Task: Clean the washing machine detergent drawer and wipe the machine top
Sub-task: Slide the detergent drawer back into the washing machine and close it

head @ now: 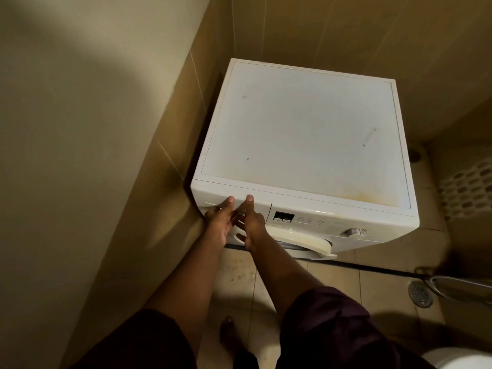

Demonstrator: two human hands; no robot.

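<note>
A white front-loading washing machine stands in a tiled corner. Its flat top (306, 129) carries dark specks and a yellowish stain near the front right. The detergent drawer (213, 202) sits closed at the left end of the front panel. My left hand (219, 222) and my right hand (249, 222) are both at the drawer front, thumbs resting on its upper edge and fingers curled underneath. Whether the fingers grip the drawer's recess is hidden from this angle.
Right of the drawer are a small display (284, 217) and a program dial (354, 232). The round door (306, 242) bulges below. A tiled wall (159, 155) runs close on the left. A perforated basket (468, 187), a floor drain (420, 292) and a metal pipe (458, 282) lie right.
</note>
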